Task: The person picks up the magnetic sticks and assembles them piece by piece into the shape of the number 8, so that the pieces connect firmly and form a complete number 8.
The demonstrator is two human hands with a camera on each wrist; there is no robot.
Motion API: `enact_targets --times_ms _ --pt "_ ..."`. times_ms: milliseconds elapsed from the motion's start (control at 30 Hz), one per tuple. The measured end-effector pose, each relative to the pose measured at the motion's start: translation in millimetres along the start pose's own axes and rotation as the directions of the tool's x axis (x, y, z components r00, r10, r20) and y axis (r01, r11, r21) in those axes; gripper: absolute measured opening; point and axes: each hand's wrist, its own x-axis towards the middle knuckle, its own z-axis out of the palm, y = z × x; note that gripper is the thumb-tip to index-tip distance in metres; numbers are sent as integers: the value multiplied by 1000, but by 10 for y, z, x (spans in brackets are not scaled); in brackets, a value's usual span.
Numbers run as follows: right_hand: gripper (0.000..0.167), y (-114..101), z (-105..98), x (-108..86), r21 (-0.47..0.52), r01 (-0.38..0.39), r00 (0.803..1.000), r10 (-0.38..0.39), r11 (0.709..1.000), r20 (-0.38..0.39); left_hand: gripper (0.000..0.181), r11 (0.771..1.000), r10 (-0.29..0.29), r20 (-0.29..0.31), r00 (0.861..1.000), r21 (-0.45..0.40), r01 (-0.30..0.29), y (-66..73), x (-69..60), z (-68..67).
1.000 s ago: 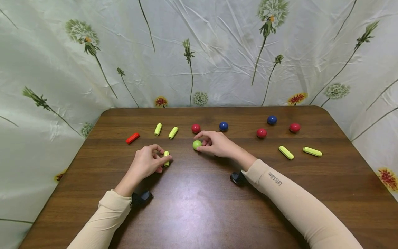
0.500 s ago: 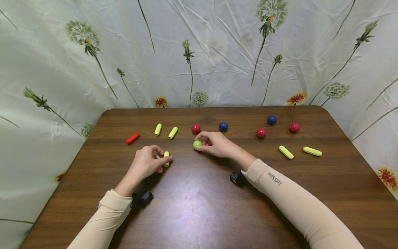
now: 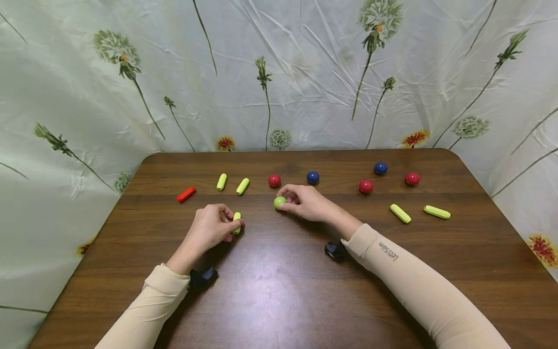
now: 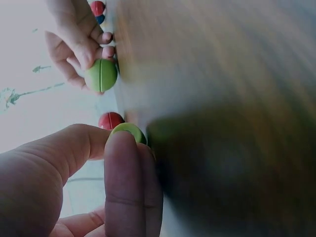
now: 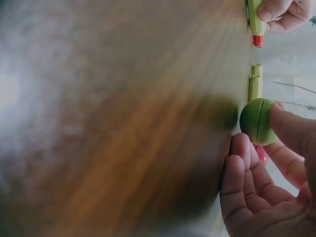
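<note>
My left hand pinches a short yellow faceted stick between thumb and fingers, just above or on the wooden table. In the left wrist view the round end of that yellow stick shows behind the fingertips. To its right, my right hand pinches a green ball. A seam runs round the green ball in the right wrist view, where the thumb presses one side and fingers lie below. A red ball lies behind the green one, apart from it.
At the back left lie a red stick and two yellow sticks. Farther right are blue balls, red balls and two more yellow sticks. A flowered curtain hangs behind the table.
Both hands have shifted slightly to the right, the left with the yellow stick and the right with the green ball. The other pieces lie where they were.
</note>
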Motion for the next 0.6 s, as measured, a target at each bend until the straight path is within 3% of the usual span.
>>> enact_targets --times_ms 600 --pt "23 60 -11 -34 16 -3 1000 3 1000 3 22 997 80 49 996 -16 -79 354 -16 320"
